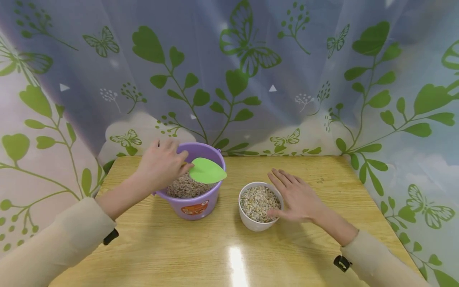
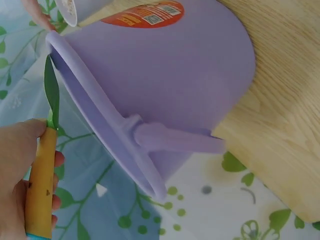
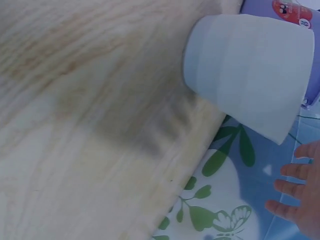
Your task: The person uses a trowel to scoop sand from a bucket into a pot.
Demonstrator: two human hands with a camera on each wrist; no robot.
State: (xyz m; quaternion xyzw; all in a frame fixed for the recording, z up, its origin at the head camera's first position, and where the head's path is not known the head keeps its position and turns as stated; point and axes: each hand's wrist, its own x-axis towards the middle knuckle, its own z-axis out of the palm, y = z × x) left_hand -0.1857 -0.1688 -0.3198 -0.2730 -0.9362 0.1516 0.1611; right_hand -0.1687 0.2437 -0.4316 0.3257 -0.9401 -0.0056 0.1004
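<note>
My left hand [image 1: 163, 161] grips a small trowel by its yellow handle [image 2: 41, 182]. The trowel's green, leaf-shaped blade [image 1: 207, 170] lies over the rim of a purple bucket [image 1: 195, 205], which holds brownish granules [image 1: 186, 187]. To the right stands a white pot [image 1: 255, 225], filled close to its rim with pale mixed gravel [image 1: 259, 202]. My right hand [image 1: 295, 197] is spread beside the pot's right edge, its thumb over the gravel and nothing held. In the right wrist view, the fingers [image 3: 295, 187] appear apart from the white pot [image 3: 250, 70].
Both containers stand on a wooden table [image 1: 201, 255], whose far edge meets a curtain [image 1: 201, 79] printed with green leaves and butterflies. The curtain also hangs along both sides. The bucket's purple handle [image 2: 175, 140] hangs down its outer side.
</note>
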